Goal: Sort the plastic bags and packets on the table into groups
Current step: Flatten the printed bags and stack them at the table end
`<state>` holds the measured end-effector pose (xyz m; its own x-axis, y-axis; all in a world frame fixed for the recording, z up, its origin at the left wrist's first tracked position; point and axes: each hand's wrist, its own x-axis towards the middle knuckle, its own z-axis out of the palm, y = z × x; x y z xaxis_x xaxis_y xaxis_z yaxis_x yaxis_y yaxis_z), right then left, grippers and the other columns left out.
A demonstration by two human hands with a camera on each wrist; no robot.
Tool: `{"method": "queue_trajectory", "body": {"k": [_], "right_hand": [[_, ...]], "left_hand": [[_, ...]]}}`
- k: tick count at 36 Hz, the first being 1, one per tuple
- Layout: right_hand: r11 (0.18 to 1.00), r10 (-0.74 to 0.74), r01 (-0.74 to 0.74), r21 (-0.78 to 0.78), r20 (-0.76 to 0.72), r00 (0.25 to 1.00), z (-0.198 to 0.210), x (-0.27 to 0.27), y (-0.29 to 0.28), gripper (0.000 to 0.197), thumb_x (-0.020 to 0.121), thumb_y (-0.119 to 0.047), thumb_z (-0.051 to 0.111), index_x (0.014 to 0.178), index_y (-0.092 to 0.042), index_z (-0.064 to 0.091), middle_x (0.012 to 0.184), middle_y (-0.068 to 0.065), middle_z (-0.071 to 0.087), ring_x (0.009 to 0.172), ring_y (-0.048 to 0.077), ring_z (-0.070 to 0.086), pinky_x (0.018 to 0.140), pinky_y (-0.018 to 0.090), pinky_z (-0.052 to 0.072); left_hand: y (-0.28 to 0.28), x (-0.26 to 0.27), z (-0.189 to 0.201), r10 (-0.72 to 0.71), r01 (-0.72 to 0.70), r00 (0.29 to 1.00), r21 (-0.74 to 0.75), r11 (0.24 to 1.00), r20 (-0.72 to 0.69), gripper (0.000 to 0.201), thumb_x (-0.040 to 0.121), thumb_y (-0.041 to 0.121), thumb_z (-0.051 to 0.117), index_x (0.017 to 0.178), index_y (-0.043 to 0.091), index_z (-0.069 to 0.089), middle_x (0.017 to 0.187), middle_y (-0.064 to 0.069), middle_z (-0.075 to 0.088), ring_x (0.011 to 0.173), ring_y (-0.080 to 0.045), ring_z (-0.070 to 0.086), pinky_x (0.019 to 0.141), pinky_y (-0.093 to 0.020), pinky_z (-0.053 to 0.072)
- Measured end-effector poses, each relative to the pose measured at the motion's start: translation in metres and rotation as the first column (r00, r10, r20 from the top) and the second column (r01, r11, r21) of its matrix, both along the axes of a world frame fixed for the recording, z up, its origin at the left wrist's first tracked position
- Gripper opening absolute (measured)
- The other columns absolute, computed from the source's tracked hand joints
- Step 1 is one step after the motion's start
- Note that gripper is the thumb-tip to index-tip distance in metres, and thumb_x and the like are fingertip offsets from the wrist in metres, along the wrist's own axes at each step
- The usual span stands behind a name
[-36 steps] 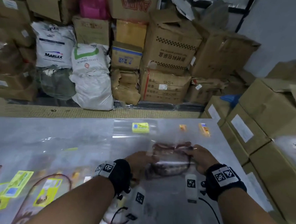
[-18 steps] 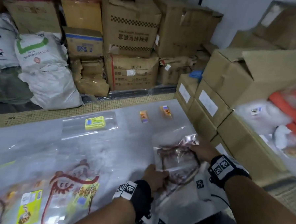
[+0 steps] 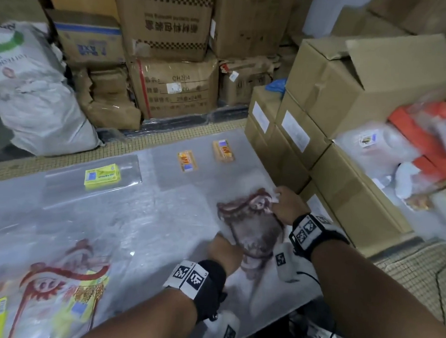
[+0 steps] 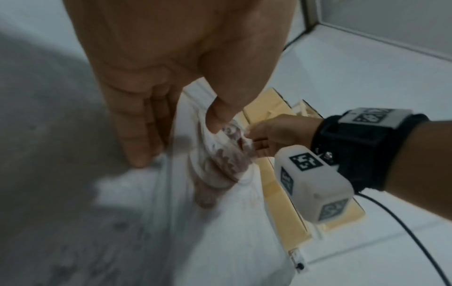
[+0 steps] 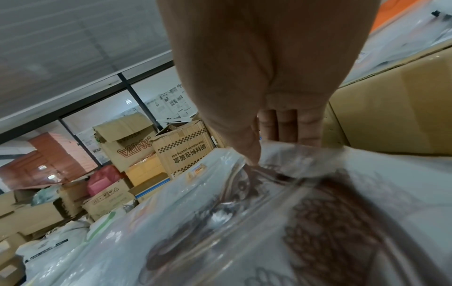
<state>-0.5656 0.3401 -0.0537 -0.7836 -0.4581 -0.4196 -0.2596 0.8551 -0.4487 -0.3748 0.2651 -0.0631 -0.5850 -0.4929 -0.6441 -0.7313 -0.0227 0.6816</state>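
Observation:
A clear plastic bag with a dark red print (image 3: 252, 227) lies at the table's right edge, held at both ends. My left hand (image 3: 225, 251) pinches its near edge between thumb and fingers (image 4: 215, 118). My right hand (image 3: 287, 205) pinches the far corner, thumb on top and fingers behind (image 5: 254, 154). The same bag (image 5: 318, 222) fills the lower right wrist view. A red-printed bag with yellow labels (image 3: 60, 294) lies near left. A clear bag with a yellow label (image 3: 102, 179) and two orange-labelled packets (image 3: 187, 161) (image 3: 223, 151) lie farther back.
The table (image 3: 136, 216) is covered in plastic sheet. Stacked cardboard boxes (image 3: 321, 138) stand tight against its right edge, with bagged goods (image 3: 398, 157) on top. More boxes (image 3: 170, 62) and white sacks (image 3: 32, 94) line the floor beyond the far edge.
Both hands have carried the dark-red-printed bag from the middle front to the table's right edge and lowered it flat. My view has swung to the right.

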Motion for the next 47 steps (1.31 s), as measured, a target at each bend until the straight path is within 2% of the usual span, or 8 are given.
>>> {"method": "queue_trajectory", "body": {"k": [5, 10, 16, 21, 29, 37, 43, 47], "right_hand": [[0.999, 0.038, -0.037, 0.023, -0.048, 0.998, 0.001, -0.001, 0.005, 0.05, 0.098, -0.012, 0.051, 0.146, -0.009, 0.038, 0.146, 0.014, 0.047, 0.131, 0.03, 0.046, 0.102, 0.028, 0.036], [0.997, 0.041, -0.038, 0.061, -0.048, 0.998, -0.002, -0.003, 0.012, 0.051, 0.098, -0.014, 0.05, 0.147, -0.008, 0.036, 0.145, 0.016, 0.048, 0.131, 0.031, 0.047, 0.1, 0.028, 0.037], [0.999, 0.018, -0.015, 0.048, -0.055, 0.998, -0.008, -0.004, 0.016, 0.034, 0.092, -0.016, 0.052, 0.125, -0.005, 0.051, 0.125, 0.018, 0.058, 0.111, 0.034, 0.056, 0.089, 0.034, 0.044], [0.999, -0.02, 0.021, 0.05, -0.03, 0.999, -0.013, -0.006, 0.015, 0.043, 0.094, -0.014, 0.052, 0.135, -0.006, 0.048, 0.129, 0.017, 0.056, 0.119, 0.034, 0.054, 0.095, 0.034, 0.043], [1.0, -0.014, 0.014, 0.015, -0.015, 1.0, -0.017, -0.008, 0.018, 0.05, 0.093, -0.011, 0.053, 0.14, -0.005, 0.04, 0.13, 0.017, 0.056, 0.116, 0.034, 0.054, 0.082, 0.026, 0.037], [1.0, -0.001, 0.001, 0.004, -0.004, 1.0, -0.017, -0.008, 0.024, 0.058, 0.091, -0.013, 0.059, 0.144, -0.008, 0.037, 0.14, 0.016, 0.048, 0.127, 0.032, 0.047, 0.104, 0.036, 0.039], [0.998, 0.059, -0.06, -0.013, -0.036, 0.998, -0.016, -0.008, 0.022, 0.053, 0.088, -0.021, 0.063, 0.135, -0.009, 0.045, 0.133, 0.014, 0.054, 0.119, 0.034, 0.052, 0.101, 0.042, 0.044], [0.97, 0.242, -0.242, 0.023, -0.023, 0.97, -0.019, -0.01, 0.02, 0.059, 0.084, -0.029, 0.064, 0.137, -0.012, 0.045, 0.14, 0.015, 0.047, 0.132, 0.035, 0.043, 0.106, 0.043, 0.04]], "left_hand": [[-0.004, -0.008, 0.0, -0.328, 0.396, 0.911, -0.307, 0.865, 0.25, 0.058, 0.083, 0.055, 0.037, 0.116, 0.015, 0.062, 0.12, -0.011, 0.065, 0.106, -0.027, 0.063, 0.091, -0.037, 0.053], [-0.005, -0.009, 0.006, -0.378, 0.501, 0.854, -0.366, 0.784, 0.358, 0.066, 0.102, 0.042, 0.037, 0.144, -0.009, 0.028, 0.148, -0.025, 0.035, 0.136, -0.033, 0.039, 0.112, -0.036, 0.034], [-0.011, -0.012, 0.015, -0.412, 0.541, 0.832, -0.382, 0.749, 0.371, 0.044, 0.101, 0.031, 0.042, 0.133, 0.002, 0.05, 0.137, -0.018, 0.048, 0.123, -0.03, 0.051, 0.101, -0.032, 0.045], [-0.014, -0.016, 0.018, -0.444, 0.568, 0.812, -0.335, 0.752, 0.38, 0.026, 0.101, 0.029, 0.044, 0.103, 0.01, 0.061, 0.119, -0.012, 0.065, 0.106, -0.026, 0.062, 0.08, -0.029, 0.048], [-0.012, -0.018, 0.021, -0.398, 0.488, 0.862, -0.301, 0.82, 0.314, 0.023, 0.1, 0.028, 0.047, 0.089, 0.011, 0.058, 0.1, -0.011, 0.068, 0.08, -0.021, 0.057, 0.065, -0.025, 0.041], [-0.021, -0.018, 0.018, -0.367, 0.452, 0.884, -0.331, 0.828, 0.291, 0.025, 0.092, 0.038, 0.057, 0.101, 0.014, 0.062, 0.107, -0.007, 0.069, 0.09, -0.023, 0.063, 0.075, -0.03, 0.05], [-0.021, -0.018, 0.015, -0.449, 0.64, 0.768, -0.51, 0.575, 0.457, 0.089, 0.085, 0.052, 0.066, 0.151, 0.01, 0.024, 0.144, -0.013, 0.038, 0.13, -0.031, 0.042, 0.104, -0.038, 0.042], [-0.028, -0.022, 0.006, -0.526, 0.708, 0.705, -0.508, 0.491, 0.476, 0.11, 0.081, 0.055, 0.07, 0.157, 0.013, 0.003, 0.163, -0.018, 0.007, 0.147, -0.037, 0.019, 0.119, -0.044, 0.025]]}}
